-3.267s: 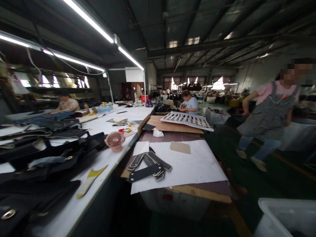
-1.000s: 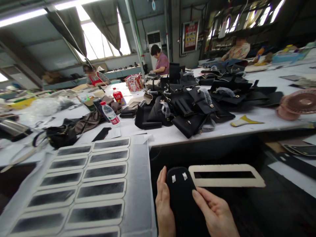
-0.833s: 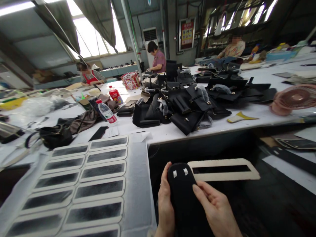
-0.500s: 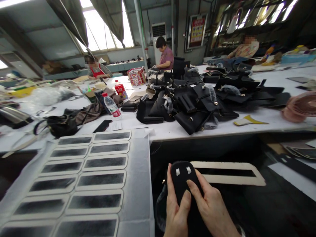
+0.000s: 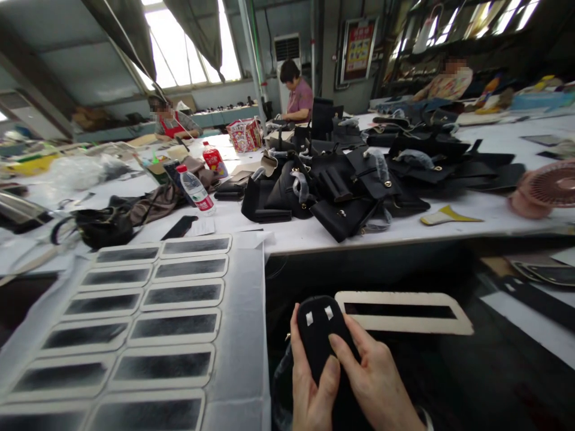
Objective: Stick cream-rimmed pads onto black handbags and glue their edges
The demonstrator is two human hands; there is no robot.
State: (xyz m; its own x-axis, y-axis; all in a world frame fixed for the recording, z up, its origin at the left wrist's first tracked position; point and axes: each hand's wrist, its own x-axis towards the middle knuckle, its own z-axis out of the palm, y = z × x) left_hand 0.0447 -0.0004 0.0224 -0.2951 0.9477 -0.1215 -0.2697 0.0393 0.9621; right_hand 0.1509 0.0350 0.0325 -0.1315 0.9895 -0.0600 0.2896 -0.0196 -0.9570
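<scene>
My left hand (image 5: 312, 383) and my right hand (image 5: 375, 371) grip a black rounded-end bag panel (image 5: 318, 335) from both sides, thumbs pressing on its face. Two small whitish rectangular tabs show near its top end. At its left, partly in shadow, are a bit of gold-coloured metal and a strip wrapped in clear plastic. Behind the right hand lies a cream-edged strip with a black middle (image 5: 404, 323). Left of my hands, rows of cream-bordered black panels (image 5: 173, 327) lie on a pale sheet (image 5: 240, 359).
A pile of black bags (image 5: 341, 209) covers the table (image 5: 287, 236) ahead. Around it are a water bottle (image 5: 196, 190), a red bottle (image 5: 214, 160), a yellow-edged piece (image 5: 451, 215) and a pink fan (image 5: 541, 188). Several people work farther back.
The whole view has shifted slightly, so things sit a little farther left. Both hands keep the same hold on the black panel, which looks slightly more tilted.
</scene>
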